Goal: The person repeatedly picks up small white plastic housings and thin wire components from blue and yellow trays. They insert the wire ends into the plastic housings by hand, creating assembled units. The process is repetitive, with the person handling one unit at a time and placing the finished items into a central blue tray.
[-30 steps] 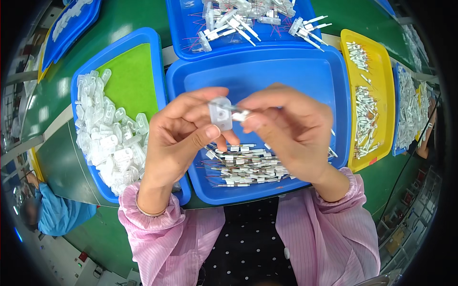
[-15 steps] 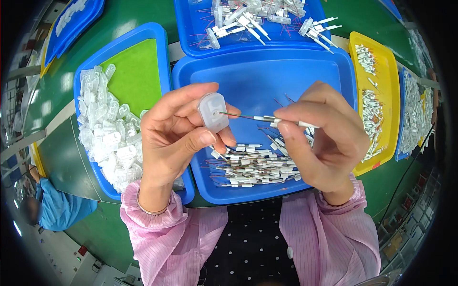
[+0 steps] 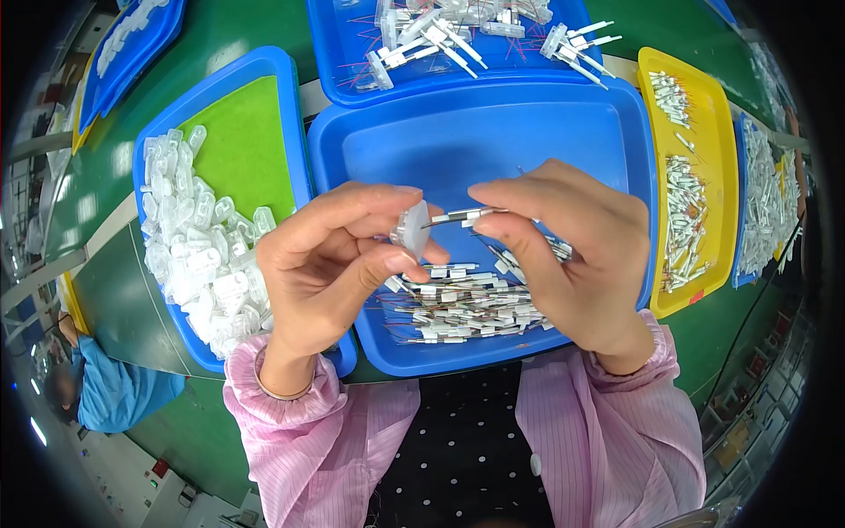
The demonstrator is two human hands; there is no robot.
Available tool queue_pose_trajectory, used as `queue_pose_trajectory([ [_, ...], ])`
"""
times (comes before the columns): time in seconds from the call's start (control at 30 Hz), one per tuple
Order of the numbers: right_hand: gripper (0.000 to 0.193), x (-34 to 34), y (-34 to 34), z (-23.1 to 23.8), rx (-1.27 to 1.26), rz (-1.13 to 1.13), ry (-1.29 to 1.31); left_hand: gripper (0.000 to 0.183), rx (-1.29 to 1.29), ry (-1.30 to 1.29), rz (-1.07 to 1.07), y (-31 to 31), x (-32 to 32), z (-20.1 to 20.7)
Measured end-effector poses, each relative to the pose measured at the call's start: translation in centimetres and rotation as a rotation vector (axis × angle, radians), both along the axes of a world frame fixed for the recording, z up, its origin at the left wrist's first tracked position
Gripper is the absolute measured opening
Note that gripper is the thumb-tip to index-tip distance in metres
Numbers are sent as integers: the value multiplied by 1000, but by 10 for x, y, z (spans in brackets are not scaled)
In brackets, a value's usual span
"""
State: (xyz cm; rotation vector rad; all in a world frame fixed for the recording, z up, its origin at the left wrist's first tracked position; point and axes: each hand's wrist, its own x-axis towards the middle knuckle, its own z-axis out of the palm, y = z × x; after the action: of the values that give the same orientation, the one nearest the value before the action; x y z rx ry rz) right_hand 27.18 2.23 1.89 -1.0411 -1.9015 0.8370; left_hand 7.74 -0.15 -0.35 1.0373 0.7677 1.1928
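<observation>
Wire pin (image 3: 465,215) lies level, pinched by right hand (image 3: 563,255), tip at clear cap (image 3: 411,231) pinched by left hand (image 3: 330,264).

A flat green work table (image 3: 106,176) holds many plastic trays set close together. In the middle sits a big blue tray (image 3: 493,141) with a pile of small white parts with thin wires (image 3: 466,308), and just left of it a blue tray with a green mat (image 3: 238,141) holds a heap of little clear plastic caps (image 3: 194,255). Another blue tray at the top (image 3: 352,53) holds white pieces with pins (image 3: 440,26), and a long yellow tray (image 3: 704,176) on the right holds rows of small white parts (image 3: 682,202).
</observation>
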Motion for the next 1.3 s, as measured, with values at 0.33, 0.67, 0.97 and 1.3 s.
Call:
queue_pose_trajectory([
  [0.33,12,-6,-1,-13,-21,72,37,30,21,87,38,-4,7,-12],
  [0.67,20,3,-7,-9,94,149,106,32,104,148,23,-4,4,-4],
  [0.97,11,177,54,-14,77,-776,-1119,43,-74,261,207,-4,-8,0],
  [1.3,9,223,71,-25,62,-559,-941,33,-153,63,96,2,0,-5],
])
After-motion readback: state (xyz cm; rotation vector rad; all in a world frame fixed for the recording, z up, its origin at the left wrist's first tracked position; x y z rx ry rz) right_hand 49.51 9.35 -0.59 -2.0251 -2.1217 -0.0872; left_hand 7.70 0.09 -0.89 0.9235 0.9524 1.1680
